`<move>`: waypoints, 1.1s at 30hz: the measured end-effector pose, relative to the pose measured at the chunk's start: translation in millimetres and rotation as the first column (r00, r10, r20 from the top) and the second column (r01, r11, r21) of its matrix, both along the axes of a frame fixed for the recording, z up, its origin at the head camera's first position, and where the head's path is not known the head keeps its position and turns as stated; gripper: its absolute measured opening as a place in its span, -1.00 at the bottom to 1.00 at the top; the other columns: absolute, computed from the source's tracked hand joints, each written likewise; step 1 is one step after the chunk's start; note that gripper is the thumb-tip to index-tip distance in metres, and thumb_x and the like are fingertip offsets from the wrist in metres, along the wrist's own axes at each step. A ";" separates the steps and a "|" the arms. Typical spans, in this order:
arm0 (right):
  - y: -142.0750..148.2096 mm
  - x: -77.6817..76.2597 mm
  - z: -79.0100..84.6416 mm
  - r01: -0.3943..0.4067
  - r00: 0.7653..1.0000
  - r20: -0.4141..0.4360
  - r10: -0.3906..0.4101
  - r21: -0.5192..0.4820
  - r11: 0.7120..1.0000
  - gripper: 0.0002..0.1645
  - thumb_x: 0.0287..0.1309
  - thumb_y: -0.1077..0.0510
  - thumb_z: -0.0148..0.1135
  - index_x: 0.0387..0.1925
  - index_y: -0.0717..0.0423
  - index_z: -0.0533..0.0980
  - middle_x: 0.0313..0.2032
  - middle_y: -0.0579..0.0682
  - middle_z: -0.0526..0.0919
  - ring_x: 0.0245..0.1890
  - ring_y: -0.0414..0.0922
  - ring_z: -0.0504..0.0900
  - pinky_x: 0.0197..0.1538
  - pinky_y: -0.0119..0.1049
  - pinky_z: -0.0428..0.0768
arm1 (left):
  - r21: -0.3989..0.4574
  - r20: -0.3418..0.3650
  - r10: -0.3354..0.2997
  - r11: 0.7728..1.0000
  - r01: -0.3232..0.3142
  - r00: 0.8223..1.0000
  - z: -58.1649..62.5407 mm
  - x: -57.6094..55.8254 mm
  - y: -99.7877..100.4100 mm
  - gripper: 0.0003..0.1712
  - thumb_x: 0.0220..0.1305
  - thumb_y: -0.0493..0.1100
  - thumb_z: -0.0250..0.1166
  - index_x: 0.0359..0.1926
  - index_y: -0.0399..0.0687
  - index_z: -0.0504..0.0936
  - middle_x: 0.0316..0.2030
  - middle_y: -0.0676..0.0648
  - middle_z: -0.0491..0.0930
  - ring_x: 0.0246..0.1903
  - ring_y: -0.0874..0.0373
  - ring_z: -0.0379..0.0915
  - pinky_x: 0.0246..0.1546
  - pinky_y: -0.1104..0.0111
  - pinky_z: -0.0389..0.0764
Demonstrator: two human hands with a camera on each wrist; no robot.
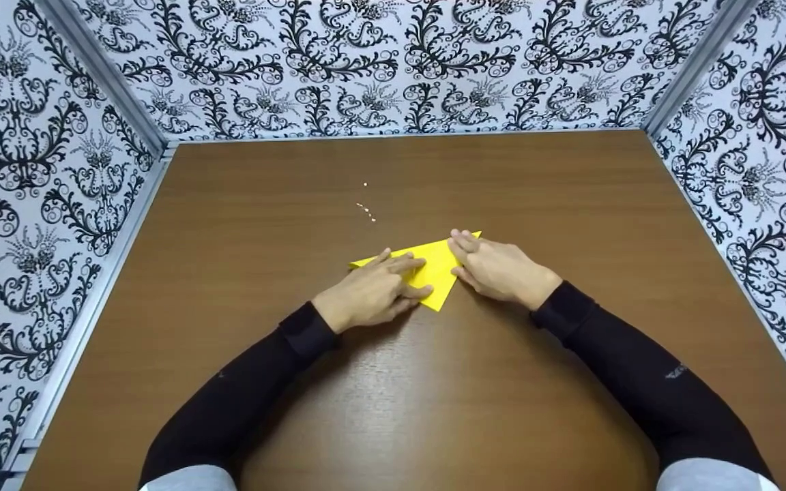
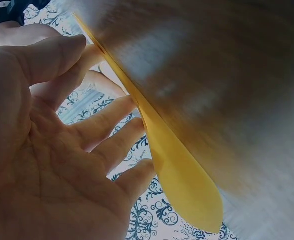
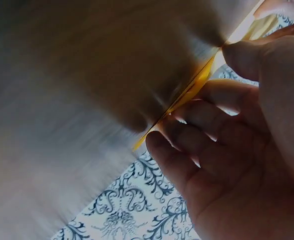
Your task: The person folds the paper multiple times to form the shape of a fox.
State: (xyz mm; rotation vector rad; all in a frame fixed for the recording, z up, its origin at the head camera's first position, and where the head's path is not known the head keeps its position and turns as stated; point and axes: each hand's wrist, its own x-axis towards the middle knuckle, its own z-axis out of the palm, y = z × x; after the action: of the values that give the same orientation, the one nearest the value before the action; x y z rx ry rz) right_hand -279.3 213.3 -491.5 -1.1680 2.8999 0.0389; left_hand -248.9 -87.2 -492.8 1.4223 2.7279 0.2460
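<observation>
So we're looking at a brown wood-grain worktop (image 1: 263, 204) boxed in by white walls (image 1: 372, 102) with black scrolly patterns, and we're seeing grey metal rails (image 1: 99, 75) running along the corners. The star here is a piece of folded yellow paper (image 1: 439, 269), which is sitting around the middle of the worktop, one corner pointing toward the person. Our left hand (image 1: 376, 293) is pressing on its left part, fingers spread wide and not gripping anything. Our right hand (image 1: 495, 266) is resting at the right side, fingers fairly straight and closer together, also just touching it. From the left wrist we're seeing one end of the sheet bowing rather than lying flat. We're wearing dark sleeves (image 1: 243, 389), and beyond the paper a few pale specks (image 1: 373, 219) are showing.
</observation>
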 end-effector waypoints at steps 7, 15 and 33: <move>6.4 -6.8 3.5 0.146 0.984 0.096 -0.152 0.067 0.987 -0.22 0.88 -0.03 0.07 0.78 0.38 0.25 0.76 0.38 0.32 0.72 0.28 0.49 0.61 0.24 0.65 | 0.002 0.008 0.003 1.000 -0.003 1.000 -0.3 -0.8 0.2 -0.59 0.78 -0.01 0.35 0.50 0.22 0.78 0.71 -0.36 0.45 0.74 -0.34 0.37 0.78 -0.38 0.30; 10.0 -12.6 2.5 0.204 0.966 0.145 -0.216 0.096 0.974 -0.19 0.90 -0.06 0.02 0.82 0.36 0.18 0.80 0.36 0.23 0.78 0.27 0.39 0.69 0.25 0.56 | 0.004 0.025 0.005 1.000 -0.005 1.000 -0.9 0.2 1.4 -0.60 0.80 -0.01 0.33 0.49 0.18 0.78 0.75 -0.25 0.42 0.80 -0.32 0.26 0.82 -0.36 0.22; 12.0 -7.5 8.8 0.156 0.986 0.059 -0.154 -0.015 0.988 -0.24 0.85 -0.03 0.13 0.74 0.37 0.34 0.72 0.38 0.39 0.73 0.26 0.47 0.69 0.22 0.56 | -0.044 -0.006 -0.053 0.998 0.053 0.999 0.1 -1.1 6.7 -0.51 0.82 -0.08 0.29 0.62 0.07 0.65 0.73 -0.18 0.48 0.76 -0.06 0.39 0.82 -0.26 0.28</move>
State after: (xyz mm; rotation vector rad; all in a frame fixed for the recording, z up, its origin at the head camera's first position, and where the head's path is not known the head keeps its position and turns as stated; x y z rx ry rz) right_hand -286.8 225.3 -482.7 -0.9259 2.9362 -0.0244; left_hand -250.0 -80.5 -492.7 1.4844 2.6789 0.1772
